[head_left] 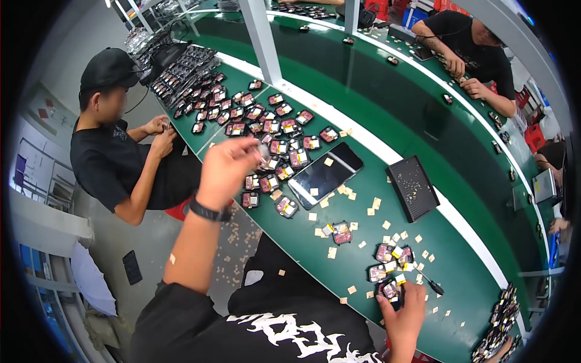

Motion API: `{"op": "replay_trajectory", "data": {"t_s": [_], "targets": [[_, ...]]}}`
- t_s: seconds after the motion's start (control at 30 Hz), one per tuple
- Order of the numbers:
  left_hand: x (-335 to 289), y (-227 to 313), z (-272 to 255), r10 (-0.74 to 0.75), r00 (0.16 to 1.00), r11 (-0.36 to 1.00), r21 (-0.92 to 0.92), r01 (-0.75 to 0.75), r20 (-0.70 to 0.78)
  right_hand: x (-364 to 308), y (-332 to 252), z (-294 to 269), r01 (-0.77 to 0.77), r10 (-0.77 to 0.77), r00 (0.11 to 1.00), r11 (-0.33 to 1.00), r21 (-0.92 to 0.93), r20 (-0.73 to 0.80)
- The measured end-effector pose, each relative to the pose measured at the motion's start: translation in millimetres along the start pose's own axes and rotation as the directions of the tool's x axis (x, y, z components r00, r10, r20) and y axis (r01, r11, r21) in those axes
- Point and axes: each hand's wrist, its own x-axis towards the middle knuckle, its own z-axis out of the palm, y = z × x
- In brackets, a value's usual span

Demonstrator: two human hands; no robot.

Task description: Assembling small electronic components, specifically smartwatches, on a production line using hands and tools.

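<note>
My left hand (225,166), with a dark band at the wrist, is raised over a crowded group of small black modules (279,147) with reddish faces and white-yellow labels. Its thumb and fingers are pinched together at a small greyish blur, too smeared to name. Down at the near right, my right hand (404,311) has thumb and fingers around one small black module (392,290) with a yellow-white tab. Three similar modules (379,272) lie just beyond it. Another single module (341,233) rests farther left, its tab sticking out.
Small beige square pieces (376,203) are scattered over the green table (290,233). A phone (325,175), a black tray (413,189) and a screwdriver (433,284) lie there. A curved green conveyor (387,109) runs beyond. Co-workers sit left and across; more modules are heaped at right (497,323).
</note>
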Motion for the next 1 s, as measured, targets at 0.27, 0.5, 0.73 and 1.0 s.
{"op": "replay_trajectory", "data": {"t_s": [0.27, 0.5, 0.73, 1.0], "targets": [[122.9, -53.5, -20.1, 0.004, 1.0, 0.994, 0.11, -0.002, -0.012, 9.0, 12.4, 5.5, 0.109, -0.113, 0.99, 0.992, -0.061, -0.08], [95.0, -26.5, 2.6, 0.643, 0.76, 0.451, 0.755, -0.476, 0.096, 6.6, 18.8, 1.0, 0.283, -0.275, 0.929, 0.959, -0.004, -0.246], [-138.7, 51.3, 160.4, 0.008, 0.38, 0.848, -0.208, 0.488, 0.925, 8.0, 1.9, -10.7, 0.391, -0.348, 0.873, 0.918, 0.064, -0.342], [-153.3, 55.4, 180.1, -0.111, 0.357, 0.74, -0.163, 0.653, 0.927, -27.4, -1.9, -24.0, -0.008, 0.03, 0.999, 0.776, 0.631, -0.024]]}}
